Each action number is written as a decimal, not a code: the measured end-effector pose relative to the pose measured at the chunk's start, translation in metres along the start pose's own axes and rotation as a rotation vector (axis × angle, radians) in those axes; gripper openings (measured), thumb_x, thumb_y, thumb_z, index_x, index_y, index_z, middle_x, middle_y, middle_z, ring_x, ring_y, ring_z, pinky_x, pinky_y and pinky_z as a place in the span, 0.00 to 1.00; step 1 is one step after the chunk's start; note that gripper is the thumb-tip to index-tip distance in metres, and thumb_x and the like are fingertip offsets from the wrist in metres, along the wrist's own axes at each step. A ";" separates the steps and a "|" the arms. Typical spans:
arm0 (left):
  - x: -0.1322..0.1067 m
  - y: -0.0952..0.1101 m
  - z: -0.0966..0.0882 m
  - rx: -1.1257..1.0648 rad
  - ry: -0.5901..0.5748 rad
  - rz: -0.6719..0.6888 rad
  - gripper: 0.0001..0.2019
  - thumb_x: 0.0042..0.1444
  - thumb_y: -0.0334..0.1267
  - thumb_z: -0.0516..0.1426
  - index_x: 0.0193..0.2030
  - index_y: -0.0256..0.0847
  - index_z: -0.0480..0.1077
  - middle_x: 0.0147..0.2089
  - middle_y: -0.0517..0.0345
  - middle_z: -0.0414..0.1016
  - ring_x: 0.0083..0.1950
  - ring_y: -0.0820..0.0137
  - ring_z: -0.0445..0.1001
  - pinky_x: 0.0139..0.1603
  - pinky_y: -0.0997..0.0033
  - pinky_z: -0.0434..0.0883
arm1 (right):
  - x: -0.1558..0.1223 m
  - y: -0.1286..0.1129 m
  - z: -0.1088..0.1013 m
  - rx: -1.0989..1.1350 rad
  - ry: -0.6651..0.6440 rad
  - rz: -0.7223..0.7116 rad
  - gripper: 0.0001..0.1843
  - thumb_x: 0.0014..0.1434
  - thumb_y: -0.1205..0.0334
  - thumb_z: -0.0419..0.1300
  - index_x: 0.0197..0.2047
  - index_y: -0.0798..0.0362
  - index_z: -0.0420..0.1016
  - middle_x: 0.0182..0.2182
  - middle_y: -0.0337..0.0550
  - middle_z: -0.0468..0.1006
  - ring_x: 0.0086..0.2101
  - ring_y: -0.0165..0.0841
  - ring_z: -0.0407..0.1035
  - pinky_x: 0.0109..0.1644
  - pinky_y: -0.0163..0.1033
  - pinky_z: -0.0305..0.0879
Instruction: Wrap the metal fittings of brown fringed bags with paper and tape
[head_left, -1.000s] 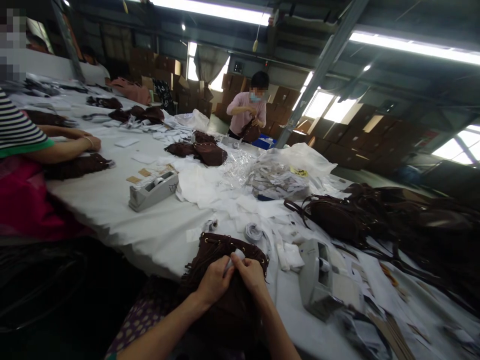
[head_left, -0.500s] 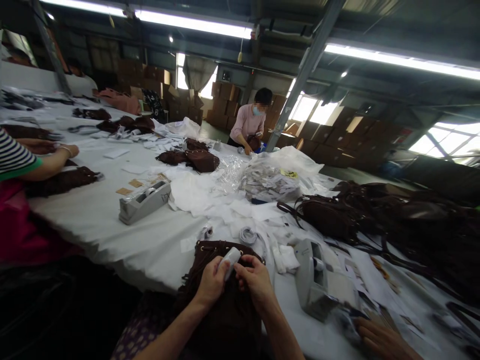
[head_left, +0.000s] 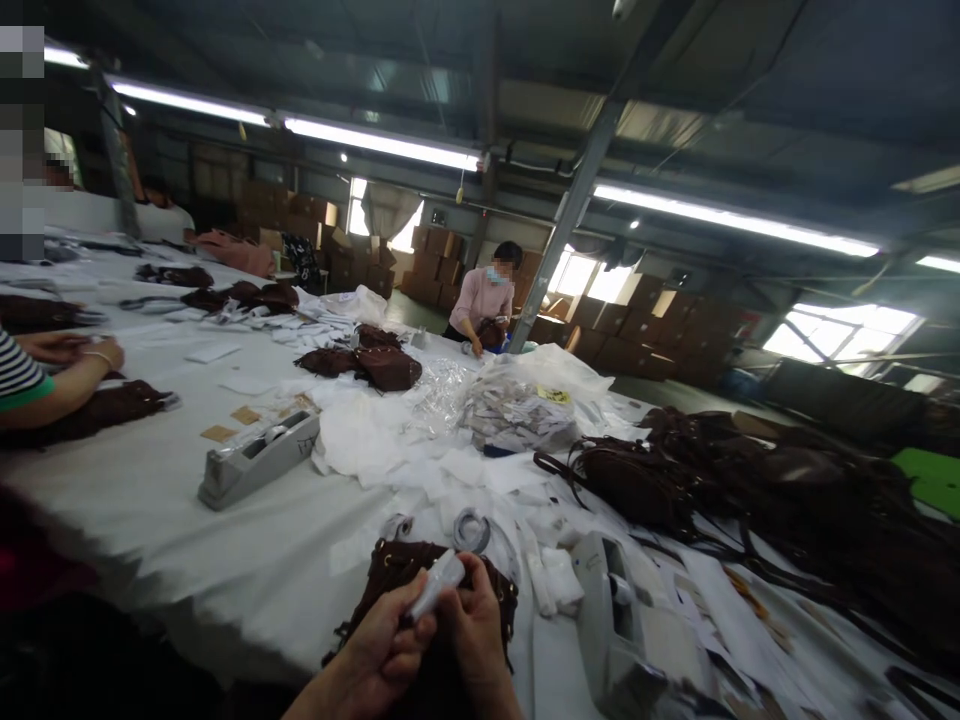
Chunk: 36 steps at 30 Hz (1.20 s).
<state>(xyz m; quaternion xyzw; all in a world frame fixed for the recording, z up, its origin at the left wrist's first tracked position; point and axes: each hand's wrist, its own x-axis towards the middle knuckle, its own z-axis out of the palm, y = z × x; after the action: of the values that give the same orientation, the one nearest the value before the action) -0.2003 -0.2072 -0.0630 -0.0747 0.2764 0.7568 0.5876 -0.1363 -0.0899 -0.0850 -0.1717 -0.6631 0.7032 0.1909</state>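
Observation:
A dark brown drawstring bag (head_left: 394,572) with gold-coloured eyelets lies at the table's near edge in front of me. Over it, my left hand (head_left: 386,635) is closed around a small white wrapped piece (head_left: 441,582), whose exact kind I cannot make out. My right hand (head_left: 474,612) is closed too, its thumb and fingers bent at the right side of that white piece. My hands and forearms cover much of the bag. Just past the bag lies a rolled pale strip (head_left: 470,530).
Grey tape dispensers stand to the left (head_left: 259,462) and to the right (head_left: 611,625). Brown bags (head_left: 750,480) are heaped at right, and a clear plastic bag of white pieces (head_left: 517,410) lies mid-table. One co-worker (head_left: 484,300) stands across; another's arm (head_left: 75,375) reaches in at left.
My view has tilted up, so the table sits lower in the picture. My hands still hold the white piece, now tilted more. Another person's hand at lower right has left view.

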 end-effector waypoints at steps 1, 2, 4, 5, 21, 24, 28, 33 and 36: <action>0.000 0.002 -0.001 -0.011 -0.009 -0.054 0.18 0.63 0.47 0.49 0.33 0.33 0.67 0.16 0.68 0.55 0.10 0.87 0.44 0.09 0.87 0.40 | 0.003 0.006 -0.003 -0.042 -0.004 -0.043 0.28 0.47 0.44 0.63 0.45 0.49 0.58 0.19 0.29 0.67 0.17 0.26 0.59 0.19 0.29 0.52; 0.001 0.005 -0.002 -0.018 -0.016 -0.101 0.19 0.64 0.47 0.48 0.32 0.32 0.68 0.16 0.68 0.55 0.10 0.87 0.44 0.08 0.87 0.39 | 0.006 0.010 -0.007 -0.093 -0.008 -0.087 0.26 0.47 0.45 0.63 0.44 0.49 0.59 0.20 0.30 0.68 0.19 0.27 0.61 0.20 0.30 0.54; 0.002 0.009 -0.004 -0.023 -0.015 -0.175 0.21 0.64 0.48 0.46 0.33 0.31 0.68 0.15 0.68 0.54 0.09 0.87 0.43 0.08 0.87 0.38 | 0.011 0.015 -0.016 -0.228 -0.028 -0.159 0.22 0.46 0.50 0.63 0.41 0.48 0.62 0.22 0.32 0.69 0.22 0.29 0.64 0.22 0.30 0.57; 0.002 0.011 -0.006 -0.022 -0.011 -0.202 0.22 0.64 0.49 0.46 0.33 0.31 0.69 0.15 0.68 0.55 0.09 0.87 0.43 0.08 0.87 0.38 | 0.013 0.016 -0.021 -0.306 -0.043 -0.185 0.19 0.46 0.53 0.63 0.40 0.48 0.63 0.22 0.32 0.70 0.22 0.30 0.65 0.23 0.31 0.58; -0.008 0.004 -0.005 0.210 0.043 -0.276 0.20 0.58 0.52 0.54 0.27 0.35 0.63 0.17 0.67 0.58 0.12 0.87 0.43 0.10 0.86 0.39 | 0.005 -0.033 -0.028 -1.415 -0.085 -0.969 0.09 0.62 0.60 0.56 0.42 0.49 0.75 0.38 0.49 0.74 0.38 0.39 0.67 0.45 0.45 0.62; -0.003 -0.009 -0.007 0.337 0.047 -0.174 0.21 0.54 0.55 0.57 0.28 0.37 0.62 0.17 0.67 0.59 0.12 0.86 0.45 0.11 0.85 0.39 | 0.006 -0.020 -0.026 -1.377 -0.179 -0.993 0.09 0.61 0.66 0.55 0.29 0.52 0.72 0.36 0.45 0.74 0.40 0.36 0.66 0.52 0.46 0.57; 0.005 -0.014 -0.014 0.539 0.067 -0.047 0.27 0.47 0.64 0.56 0.29 0.38 0.63 0.18 0.65 0.63 0.13 0.84 0.51 0.13 0.83 0.45 | 0.009 -0.002 -0.025 -1.393 -0.102 -0.923 0.08 0.60 0.70 0.54 0.32 0.52 0.72 0.34 0.43 0.75 0.42 0.37 0.67 0.53 0.47 0.55; 0.000 0.027 -0.037 0.841 0.232 0.256 0.37 0.45 0.72 0.48 0.39 0.35 0.68 0.25 0.55 0.72 0.20 0.74 0.66 0.18 0.77 0.58 | -0.005 -0.008 -0.060 -1.384 0.028 -0.779 0.23 0.59 0.62 0.55 0.58 0.53 0.65 0.57 0.53 0.66 0.57 0.47 0.57 0.60 0.57 0.51; -0.005 0.053 -0.060 0.872 0.478 0.452 0.32 0.41 0.66 0.59 0.37 0.35 0.69 0.27 0.58 0.70 0.27 0.72 0.69 0.25 0.74 0.64 | -0.023 0.002 -0.107 -1.269 0.234 -0.671 0.24 0.61 0.59 0.52 0.59 0.55 0.61 0.54 0.55 0.68 0.55 0.45 0.62 0.57 0.54 0.60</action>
<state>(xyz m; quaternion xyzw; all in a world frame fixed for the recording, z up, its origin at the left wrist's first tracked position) -0.2609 -0.2497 -0.0934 0.0673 0.6996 0.6413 0.3077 -0.0631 -0.0084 -0.0940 -0.1108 -0.9354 0.0639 0.3297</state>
